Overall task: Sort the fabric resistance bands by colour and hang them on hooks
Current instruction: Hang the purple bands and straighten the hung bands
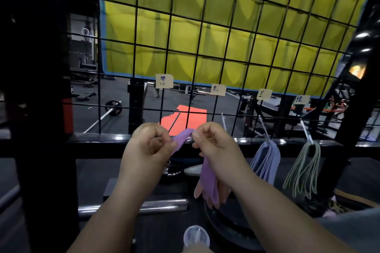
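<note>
Hooks [264, 129] carry sorted bands: one holds pale lilac-blue bands [267, 160], another grey-green bands [304, 168]. Left hand [148, 144] and right hand [213, 144] both pinch a purple band [209, 183] between them; its tail droops below.

A yellow curtain [185, 37] hangs far behind, an orange mat [195, 119] and a barbell [113, 108] lie on the far floor, and a chrome bar [164, 204] runs near.

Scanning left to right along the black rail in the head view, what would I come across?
In order: left hand → right hand, both pinching the purple band → pale blue bands, hanging → grey-green bands, hanging.
</note>
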### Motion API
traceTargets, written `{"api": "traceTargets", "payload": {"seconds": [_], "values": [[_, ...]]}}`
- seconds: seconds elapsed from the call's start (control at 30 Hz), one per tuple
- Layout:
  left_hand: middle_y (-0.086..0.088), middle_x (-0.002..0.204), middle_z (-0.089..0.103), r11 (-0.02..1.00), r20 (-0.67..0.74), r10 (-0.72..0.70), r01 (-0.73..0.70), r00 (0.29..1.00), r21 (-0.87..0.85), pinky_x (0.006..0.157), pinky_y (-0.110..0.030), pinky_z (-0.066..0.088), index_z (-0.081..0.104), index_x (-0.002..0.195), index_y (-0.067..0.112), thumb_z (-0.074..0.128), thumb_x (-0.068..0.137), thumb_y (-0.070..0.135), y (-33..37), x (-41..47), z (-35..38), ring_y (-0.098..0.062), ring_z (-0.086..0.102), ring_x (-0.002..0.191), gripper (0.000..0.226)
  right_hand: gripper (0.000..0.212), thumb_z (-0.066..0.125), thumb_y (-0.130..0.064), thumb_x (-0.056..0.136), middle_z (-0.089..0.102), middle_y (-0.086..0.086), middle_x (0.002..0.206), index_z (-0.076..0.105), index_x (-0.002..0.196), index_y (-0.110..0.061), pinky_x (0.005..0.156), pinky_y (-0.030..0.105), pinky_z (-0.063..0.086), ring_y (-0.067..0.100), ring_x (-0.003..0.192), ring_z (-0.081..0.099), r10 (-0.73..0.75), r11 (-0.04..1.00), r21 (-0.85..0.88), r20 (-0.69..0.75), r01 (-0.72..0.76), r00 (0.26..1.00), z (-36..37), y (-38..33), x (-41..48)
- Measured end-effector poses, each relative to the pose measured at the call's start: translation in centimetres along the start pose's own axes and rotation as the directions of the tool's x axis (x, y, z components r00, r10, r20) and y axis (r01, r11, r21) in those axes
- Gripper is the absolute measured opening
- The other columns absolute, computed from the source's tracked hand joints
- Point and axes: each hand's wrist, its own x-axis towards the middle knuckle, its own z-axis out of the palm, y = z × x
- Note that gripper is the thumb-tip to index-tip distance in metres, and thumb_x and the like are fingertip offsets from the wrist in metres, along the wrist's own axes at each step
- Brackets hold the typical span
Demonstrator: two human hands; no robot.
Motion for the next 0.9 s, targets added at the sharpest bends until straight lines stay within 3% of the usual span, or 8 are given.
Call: {"api": "traceTargets", "payload": {"seconds": [0.1,0.2,0.27,0.37,0.5,0.63,0.73,0.9], "values": [[0.001,0.083,0.057,0.993,-0.042,0.092,-0.089,0.995,0.079,0.065,-0.040,0.048,0.057,0.071,0.025,0.066,0.080,-0.008,-0.9,0.6,0.4,-0.023,0.056,0.070,0.036,0.021,0.051,-0.056,0.080,0.067,-0.004,0.080,0.057,0.083,-0.037,0.093,0.053,0.045,0.015,0.075,0.062,-0.010,0.998,-0.056,-0.079,0.006,0.997,0.5,0.0,0.5],[0.007,0.079,0.056,0.947,-0.064,0.240,-0.219,0.969,0.235,0.066,-0.022,0.045,0.057,0.069,0.022,0.060,0.074,-0.018,-1.4,1.0,0.9,-0.010,0.054,0.072,0.040,0.022,0.047,-0.058,0.080,0.064,-0.007,0.076,0.054,0.084,-0.037,0.089,0.054,0.046,0.010,0.067,0.056,-0.014,0.991,-0.131,-0.126,-0.003,0.992,1.0,0.3,1.0],[0.010,0.076,0.057,0.901,-0.061,0.319,-0.282,0.946,0.329,0.065,-0.012,0.039,0.060,0.068,0.017,0.056,0.069,-0.019,-1.7,1.2,1.0,-0.005,0.052,0.074,0.036,0.019,0.046,-0.056,0.083,0.063,-0.011,0.075,0.052,0.083,-0.039,0.089,0.055,0.045,0.010,0.072,0.058,-0.008,0.984,-0.177,-0.144,-0.018,0.990,1.3,0.4,1.3],[0.008,0.078,0.059,0.841,-0.039,0.387,-0.335,0.921,0.424,0.065,-0.011,0.038,0.065,0.069,0.013,0.051,0.067,-0.010,-2.4,1.4,1.3,-0.005,0.050,0.076,0.028,0.012,0.049,-0.048,0.089,0.064,-0.013,0.075,0.051,0.085,-0.037,0.092,0.053,0.045,0.009,0.077,0.060,-0.003,0.971,-0.236,-0.156,-0.034,0.988,1.7,0.5,1.5],[0.004,0.085,0.058,0.817,-0.029,0.358,-0.299,0.933,0.493,0.060,-0.029,0.049,0.074,0.080,0.014,0.058,0.075,-0.007,-3.3,1.2,1.8,-0.011,0.052,0.075,0.027,0.014,0.051,-0.035,0.098,0.065,-0.016,0.077,0.050,0.085,-0.032,0.095,0.038,0.038,0.000,0.081,0.058,0.024,0.952,-0.298,-0.153,-0.069,0.988,1.8,0.5,1.6],[0.004,0.090,0.058,0.820,-0.011,0.321,-0.271,0.947,0.504,0.061,-0.033,0.053,0.075,0.089,0.014,0.063,0.077,-0.010,-3.4,1.2,1.8,-0.017,0.058,0.075,0.030,0.007,0.046,-0.036,0.100,0.067,-0.019,0.079,0.052,0.096,-0.035,0.079,0.028,0.017,0.000,0.086,0.064,0.056,0.943,-0.321,-0.109,-0.089,0.992,2.3,0.4,1.8],[0.013,0.092,0.051,0.832,-0.007,0.296,-0.255,0.955,0.492,0.066,-0.025,0.047,0.075,0.093,0.018,0.062,0.080,0.006,-3.2,0.9,1.9,-0.010,0.054,0.077,0.022,0.009,0.046,-0.036,0.099,0.068,-0.018,0.077,0.051,0.091,-0.037,0.089,0.031,0.024,0.000,0.083,0.065,0.071,0.944,-0.314,-0.097,-0.099,0.993,2.3,0.3,1.9],[0.006,0.091,0.054,0.831,0.034,0.269,-0.250,0.963,0.498,0.064,-0.028,0.049,0.076,0.090,0.016,0.084,0.069,0.015,-3.2,0.9,2.0,-0.015,0.057,0.077,0.022,0.022,0.049,-0.031,0.098,0.063,-0.018,0.067,0.049,0.078,-0.039,0.089,0.033,0.033,-0.004,0.076,0.059,0.091,0.954,-0.280,-0.073,-0.108,0.993,1.9,0.1,2.0]]}}
